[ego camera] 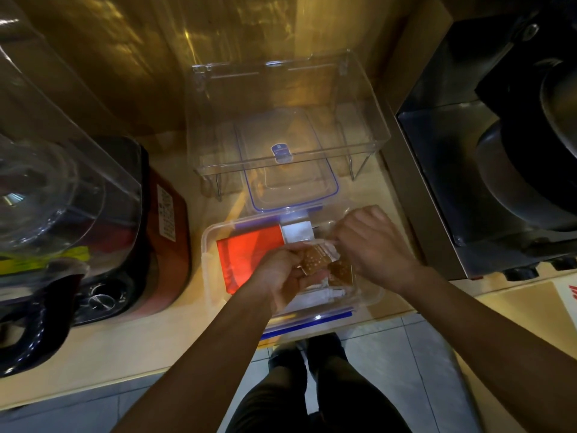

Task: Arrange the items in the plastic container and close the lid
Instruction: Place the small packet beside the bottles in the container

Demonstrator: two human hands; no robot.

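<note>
A clear plastic container (208, 245) with blue clips sits at the counter's front edge. Inside it lie a red packet (243, 254) on the left and a white packet (298, 231) at the back. My left hand (282, 276) and my right hand (371, 245) are both over the container, each gripping the same clear bag of brown crackers (315, 259); a second brown cracker piece (342, 271) hangs below it. The container's clear lid (290, 182) with a blue rim lies behind the container, partly under an acrylic box.
A clear acrylic display box (281, 120) on wire legs stands behind the lid. A blender with a red base (168, 245) and clear cover stands to the left. A dark metal appliance (499, 167) is on the right. The floor and my legs show below the counter edge.
</note>
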